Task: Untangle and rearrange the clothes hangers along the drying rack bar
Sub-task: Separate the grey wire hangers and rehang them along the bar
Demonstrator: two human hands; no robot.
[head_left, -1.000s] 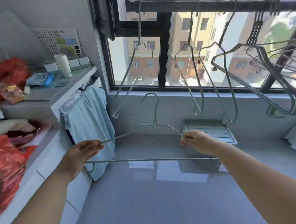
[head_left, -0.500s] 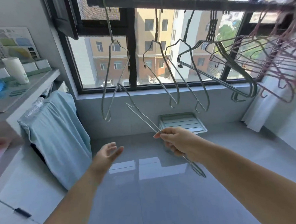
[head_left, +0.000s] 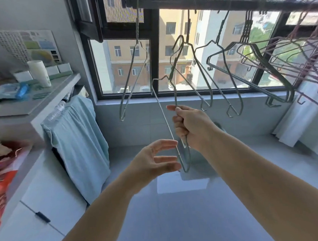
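Observation:
A dark drying rack bar [head_left: 213, 4] runs across the top in front of the window. My right hand [head_left: 189, 125] grips a grey wire hanger [head_left: 163, 112] by one arm, holding it upright with its hook [head_left: 178, 43] raised toward the bar, below it. My left hand [head_left: 155, 162] is open just under the right one, fingers spread near the hanger's lower corner, touching nothing clearly. Three grey hangers [head_left: 132, 79] hang singly along the bar. A bunched cluster of grey and pink hangers [head_left: 273, 62] hangs tangled at the right.
A light blue cloth [head_left: 78, 135] drapes off a white cabinet [head_left: 39, 209] on the left, under a cluttered shelf [head_left: 37, 101]. A white fabric [head_left: 300, 116] hangs at the right wall. Grey tiled floor [head_left: 178, 220] lies below my arms.
My right hand lifted the loose hanger and turned it upright, hook toward the bar. My left hand had let go of it and now hovers open beneath. The view swung up and right.

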